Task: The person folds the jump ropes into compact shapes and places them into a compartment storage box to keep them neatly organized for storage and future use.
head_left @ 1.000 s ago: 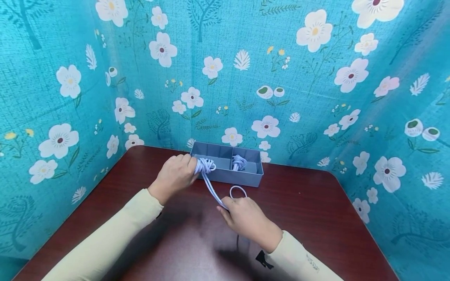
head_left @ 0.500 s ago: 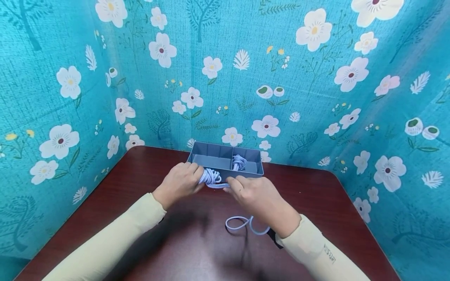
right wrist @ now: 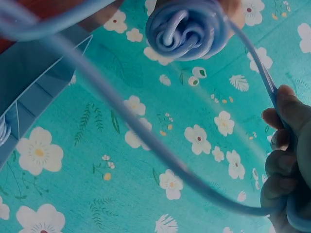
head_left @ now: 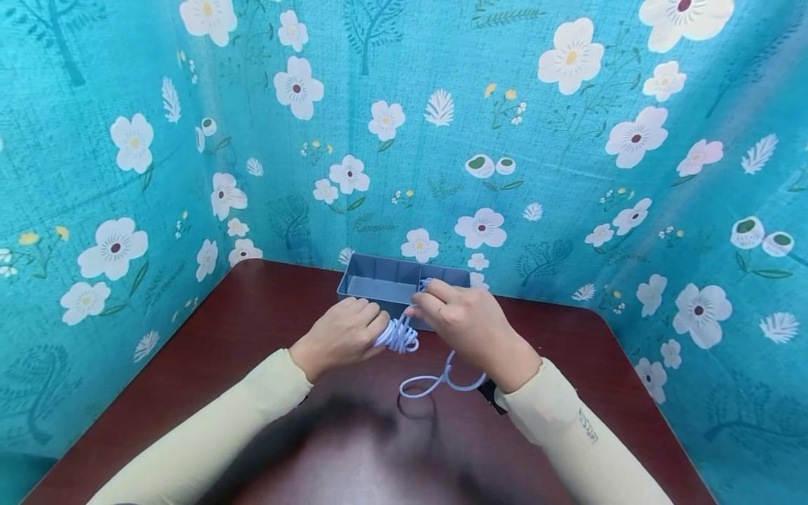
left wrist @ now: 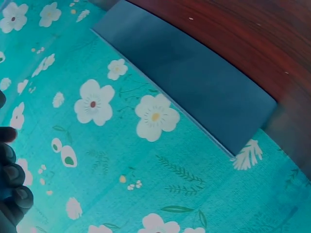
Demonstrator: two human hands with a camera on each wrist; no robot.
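My left hand [head_left: 371, 330] grips a small coil of light blue cord [head_left: 398, 337] just in front of the grey divided box [head_left: 377, 279]. Above the coil, my right hand [head_left: 419, 306] pinches a strand of the same cord; the strand runs from the coil [right wrist: 187, 26] to my right fingers [right wrist: 286, 160] in the right wrist view. A loose loop of the cord [head_left: 435, 382] lies on the dark red table [head_left: 252, 330] under my right wrist. A second blue coil [head_left: 425, 283] peeks out of the box behind my right hand. The left wrist view shows the box's outer wall [left wrist: 194, 87].
Teal floral cloth walls [head_left: 568, 175] close in the table at the back and on both sides. The box stands against the back wall. Pale yellow sleeves [head_left: 208, 428] cover both forearms.
My right hand has risen from the table and moved forward over the coil, drawing the cord with it. My left hand and coil have come slightly nearer me. The loose tail now loops under my right wrist.
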